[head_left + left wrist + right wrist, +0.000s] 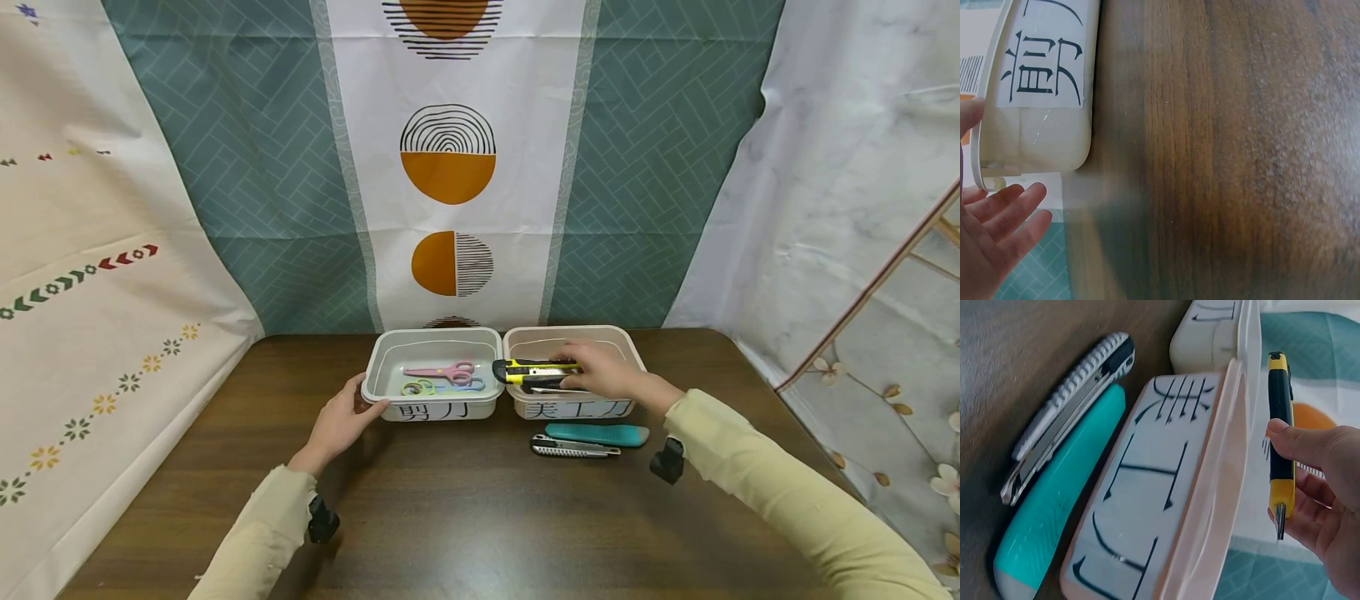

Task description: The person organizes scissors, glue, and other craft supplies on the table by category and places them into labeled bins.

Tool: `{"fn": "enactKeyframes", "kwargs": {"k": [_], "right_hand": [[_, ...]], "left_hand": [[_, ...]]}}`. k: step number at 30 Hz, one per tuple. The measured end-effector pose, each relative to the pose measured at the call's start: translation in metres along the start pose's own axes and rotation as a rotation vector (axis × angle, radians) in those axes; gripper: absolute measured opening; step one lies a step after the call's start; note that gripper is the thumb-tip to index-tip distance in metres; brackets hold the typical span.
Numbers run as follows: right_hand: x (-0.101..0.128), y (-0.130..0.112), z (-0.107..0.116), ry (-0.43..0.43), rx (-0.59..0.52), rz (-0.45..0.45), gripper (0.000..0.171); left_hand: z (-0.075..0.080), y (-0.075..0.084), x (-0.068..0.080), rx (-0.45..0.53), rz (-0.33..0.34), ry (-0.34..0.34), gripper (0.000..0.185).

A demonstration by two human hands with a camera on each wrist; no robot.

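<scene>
My right hand [603, 371] grips a yellow-and-black utility knife [1281, 412] above the pale pink bin [632, 350], thumb on one side and fingers on the other. In the right wrist view a short metal tip shows at the knife's lower end. My left hand [339, 423] is at the front left corner of the off-white bin [384, 354]. Its thumb touches the rim, while the other fingers extend loosely along the side. Pink scissors [442, 372], green-handled scissors [417, 387] and blue-handled scissors [468, 385] lie in the off-white bin.
In front of the pink bin, a teal cutter [596, 434] and a silver-and-black utility knife [573, 447] lie on the brown table [465, 517]. Both bins carry handwritten labels and stand side by side near a patterned cloth backdrop [637, 167].
</scene>
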State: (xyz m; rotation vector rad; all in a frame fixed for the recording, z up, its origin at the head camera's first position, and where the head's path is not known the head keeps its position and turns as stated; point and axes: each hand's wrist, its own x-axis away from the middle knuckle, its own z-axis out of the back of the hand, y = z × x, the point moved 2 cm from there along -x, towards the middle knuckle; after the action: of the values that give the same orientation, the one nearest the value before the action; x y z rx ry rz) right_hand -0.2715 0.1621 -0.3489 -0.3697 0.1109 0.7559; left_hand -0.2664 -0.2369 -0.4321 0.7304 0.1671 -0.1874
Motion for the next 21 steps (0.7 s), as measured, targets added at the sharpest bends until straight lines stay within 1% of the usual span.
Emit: {"fn": "enactKeyframes", "kwargs": {"k": [11,18,21], "right_hand": [[0.005,0.025,0.008,0.011,0.026,-0.059,0.036],[0.008,0.041,0.007,0.011,0.065,-0.087,0.036],[0.009,0.047,0.006,0.006,0.071,-0.117,0.036]], "left_hand": [[-0.001,0.001,0.000,0.001,0.007,0.001,0.073],[-0.001,0.003,-0.001,0.000,0.013,-0.001,0.072],[-0.001,0.004,-0.001,0.007,0.018,-0.001,0.073]]}}
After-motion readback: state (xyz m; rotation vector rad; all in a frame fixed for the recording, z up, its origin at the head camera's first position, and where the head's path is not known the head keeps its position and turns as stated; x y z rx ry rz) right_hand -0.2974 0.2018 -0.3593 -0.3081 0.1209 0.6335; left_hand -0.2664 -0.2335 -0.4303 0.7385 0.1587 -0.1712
